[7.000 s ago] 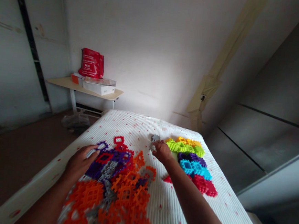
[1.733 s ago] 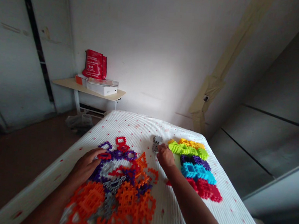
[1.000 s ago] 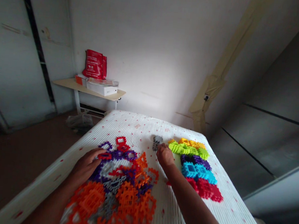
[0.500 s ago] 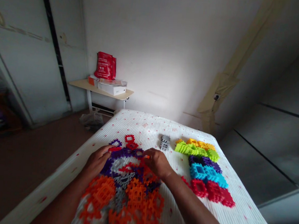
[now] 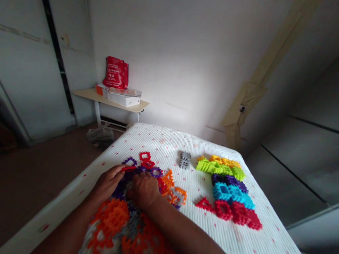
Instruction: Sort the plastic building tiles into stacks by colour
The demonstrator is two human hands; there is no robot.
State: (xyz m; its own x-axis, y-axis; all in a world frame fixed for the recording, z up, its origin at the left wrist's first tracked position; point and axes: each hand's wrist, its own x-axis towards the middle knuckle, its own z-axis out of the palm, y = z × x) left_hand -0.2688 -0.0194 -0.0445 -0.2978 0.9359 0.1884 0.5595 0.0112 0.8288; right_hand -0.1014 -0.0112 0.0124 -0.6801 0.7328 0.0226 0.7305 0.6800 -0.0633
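Observation:
A heap of flat plastic building pieces (image 5: 126, 229), mostly orange with grey, purple and red, lies on a white mattress (image 5: 168, 146). My left hand (image 5: 106, 182) rests on the heap's left side, fingers curled, touching a red piece. My right hand (image 5: 144, 189) lies on the middle of the heap, fingers bent down into the pieces; what they grip is hidden. A small grey stack (image 5: 185, 160) stands apart farther back. To the right lie sorted stacks: yellow (image 5: 224, 161), green (image 5: 217, 168), purple (image 5: 229, 181), blue (image 5: 232, 193) and red (image 5: 239, 214).
A small side table (image 5: 111, 101) by the far wall carries a red bag (image 5: 116, 72) and white boxes. A dark bag lies on the brown floor (image 5: 37, 171) at the left. A grey cabinet wall (image 5: 312, 134) stands close on the right.
My right hand left the grey stack at the back and came down left onto the middle of the heap. The left hand stayed on the heap's left side.

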